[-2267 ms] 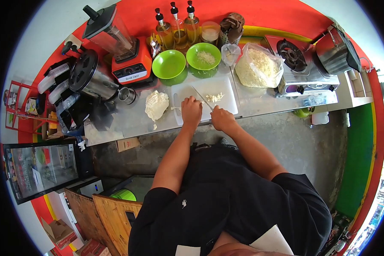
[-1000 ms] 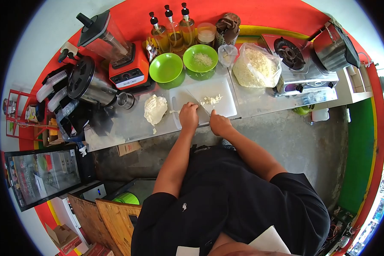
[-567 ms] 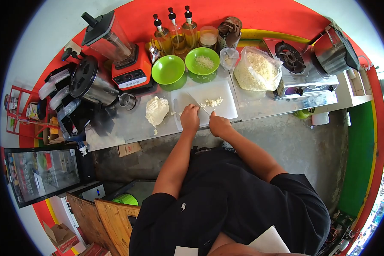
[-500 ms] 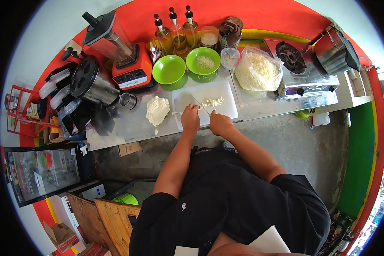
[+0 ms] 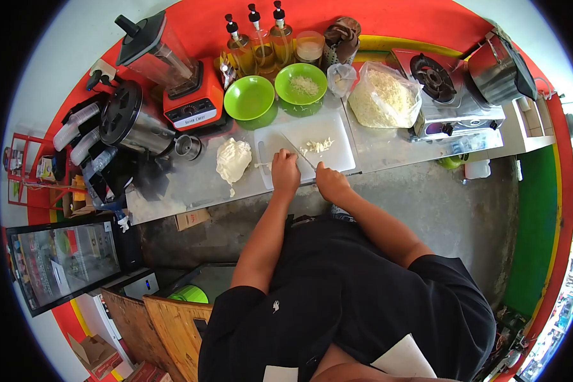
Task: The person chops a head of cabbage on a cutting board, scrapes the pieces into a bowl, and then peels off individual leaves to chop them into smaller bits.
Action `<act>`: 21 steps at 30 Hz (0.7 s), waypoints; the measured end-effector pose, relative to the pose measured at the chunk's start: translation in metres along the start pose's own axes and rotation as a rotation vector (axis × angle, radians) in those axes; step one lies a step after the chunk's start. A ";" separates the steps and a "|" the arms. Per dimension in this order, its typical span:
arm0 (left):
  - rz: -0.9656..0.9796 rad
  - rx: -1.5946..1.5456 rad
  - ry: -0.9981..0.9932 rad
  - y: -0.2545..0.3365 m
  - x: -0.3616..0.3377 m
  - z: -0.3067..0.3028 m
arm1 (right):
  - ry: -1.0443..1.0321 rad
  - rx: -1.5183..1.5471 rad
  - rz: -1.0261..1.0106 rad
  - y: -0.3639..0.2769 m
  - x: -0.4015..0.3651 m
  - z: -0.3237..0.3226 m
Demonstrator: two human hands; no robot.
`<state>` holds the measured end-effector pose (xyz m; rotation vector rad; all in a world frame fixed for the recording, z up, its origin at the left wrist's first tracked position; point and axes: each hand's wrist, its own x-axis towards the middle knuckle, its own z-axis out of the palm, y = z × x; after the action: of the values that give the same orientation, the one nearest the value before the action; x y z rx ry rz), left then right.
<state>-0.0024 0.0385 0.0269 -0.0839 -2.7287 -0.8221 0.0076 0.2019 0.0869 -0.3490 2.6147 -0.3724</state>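
My right hand point(image 5: 332, 181) is wrapped around the handle of a knife point(image 5: 301, 155), its blade slanting up and left across a white cutting board point(image 5: 337, 130). Beside the blade, my left hand point(image 5: 286, 168) is closed with its fingers pressed down on the board. A pale food strip point(image 5: 261, 165) pokes out on the left of that hand; the rest is hidden under the fingers. Right of the blade lies a small heap of cut pale pieces point(image 5: 318, 146). To the board's left sits a crumpled white bundle point(image 5: 233, 160).
Behind the board stand a green bowl point(image 5: 249, 98) and another green bowl point(image 5: 300, 84) holding pale shreds. A bag of pale shreds point(image 5: 383, 99) and a gas stove point(image 5: 455, 114) are to the right. A red blender point(image 5: 194, 105), metal cup point(image 5: 188, 147) and pump bottles point(image 5: 261, 48) stand left and behind.
The view has shifted slightly. My left hand has come a little lower beside the blade, covering the pale end seen there before. My right hand keeps hold of the knife.
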 end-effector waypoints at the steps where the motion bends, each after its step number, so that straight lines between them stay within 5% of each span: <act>1: 0.004 0.041 0.004 0.003 0.000 -0.003 | 0.000 -0.004 0.004 0.004 0.004 0.007; 21: -0.003 -0.080 0.046 -0.006 0.000 -0.003 | -0.033 -0.055 0.046 -0.016 0.002 0.000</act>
<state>-0.0021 0.0320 0.0262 -0.0768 -2.6537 -0.9224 0.0086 0.1861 0.0911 -0.3102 2.6001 -0.2778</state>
